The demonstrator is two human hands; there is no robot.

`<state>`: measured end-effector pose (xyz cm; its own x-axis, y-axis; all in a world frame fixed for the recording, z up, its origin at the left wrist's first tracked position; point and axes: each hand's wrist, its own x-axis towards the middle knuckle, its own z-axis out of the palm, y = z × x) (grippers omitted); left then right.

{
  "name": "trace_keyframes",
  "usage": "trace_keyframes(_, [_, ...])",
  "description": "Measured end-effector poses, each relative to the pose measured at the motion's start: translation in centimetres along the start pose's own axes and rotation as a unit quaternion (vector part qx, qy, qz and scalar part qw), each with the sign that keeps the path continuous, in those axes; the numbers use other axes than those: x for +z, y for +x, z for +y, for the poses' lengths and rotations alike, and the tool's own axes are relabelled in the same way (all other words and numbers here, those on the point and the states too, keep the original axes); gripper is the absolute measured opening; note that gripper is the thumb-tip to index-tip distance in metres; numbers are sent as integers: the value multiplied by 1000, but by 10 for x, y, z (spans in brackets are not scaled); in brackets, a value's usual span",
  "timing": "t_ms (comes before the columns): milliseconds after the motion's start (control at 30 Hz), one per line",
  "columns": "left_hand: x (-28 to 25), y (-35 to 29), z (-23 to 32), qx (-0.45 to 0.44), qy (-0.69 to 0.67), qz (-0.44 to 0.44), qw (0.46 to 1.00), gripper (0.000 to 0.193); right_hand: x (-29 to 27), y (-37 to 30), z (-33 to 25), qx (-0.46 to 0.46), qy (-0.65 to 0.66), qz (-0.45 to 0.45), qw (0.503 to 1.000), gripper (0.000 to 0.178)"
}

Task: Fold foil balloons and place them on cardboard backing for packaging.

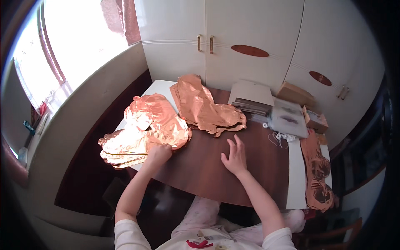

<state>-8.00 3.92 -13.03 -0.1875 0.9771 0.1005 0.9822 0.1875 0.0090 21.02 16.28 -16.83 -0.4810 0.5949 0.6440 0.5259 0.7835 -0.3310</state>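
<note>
A pile of flat, shiny rose-gold foil balloons (166, 121) lies at the left of the brown table (200, 162), wrinkled and bright with window light. My left hand (159, 155) is closed at the near edge of this pile, its fingers curled onto the foil; the fingertips are partly hidden. Behind it and to the right rests a second pile of flat rose-gold foil balloons (196, 102), with several layers showing at its front edge. My right hand (236, 157) hovers over the table in front of that second pile, fingers apart, holding nothing.
At the back right stand a stack of pale flat boards (252, 93), clear plastic bags (287, 118), white string (281, 138) and a small open cardboard box (315, 121). More rose-gold foil (317, 175) lies along the right edge. White cabinets (250, 25) rise behind the table.
</note>
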Motion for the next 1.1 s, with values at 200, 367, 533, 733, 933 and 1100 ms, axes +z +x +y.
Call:
trace_keyframes(200, [-43,-5,14,-103,-257,-51,959,27,-4,-16,4,47,81,11,996,61])
trace_keyframes(367, [-17,-3,89,2,-474,-126,872,32,-10,-28,9,140,262,-28,955,55])
trace_keyframes(533, [-6,51,192,-89,-685,-282,665,27,-65,-56,19,293,405,23,866,57])
trace_keyframes(733, [20,69,273,-53,-754,-324,569,38,-144,-81,-2,77,-39,-148,985,58])
trace_keyframes(933, [18,103,253,225,-510,-46,829,19,-130,-109,18,54,-132,-292,946,70])
trace_keyframes(1100, [15,155,242,250,-169,65,951,32,-139,-98,57,29,-151,-335,930,70])
